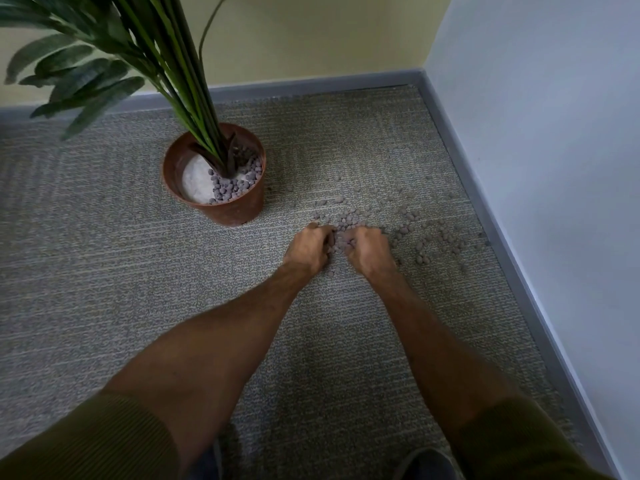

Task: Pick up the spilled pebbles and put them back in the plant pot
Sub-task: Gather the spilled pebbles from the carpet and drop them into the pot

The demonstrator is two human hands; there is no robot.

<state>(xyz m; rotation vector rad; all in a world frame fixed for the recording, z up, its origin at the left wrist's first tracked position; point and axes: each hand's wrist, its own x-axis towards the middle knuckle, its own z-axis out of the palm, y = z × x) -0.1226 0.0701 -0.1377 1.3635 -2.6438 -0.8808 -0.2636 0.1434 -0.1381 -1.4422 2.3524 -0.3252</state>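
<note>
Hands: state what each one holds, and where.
The left hand and right hand each curl their fingers round pebbles, gathered from opposite sides of one heap on the carpet.

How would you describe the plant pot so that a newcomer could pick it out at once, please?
Look at the grey carpet in the room corner, near the yellow wall. There stands a round reddish-brown plant pot, left of the spilled pebbles. It alone holds tall green stems and a white filling partly covered by pebbles.
</note>
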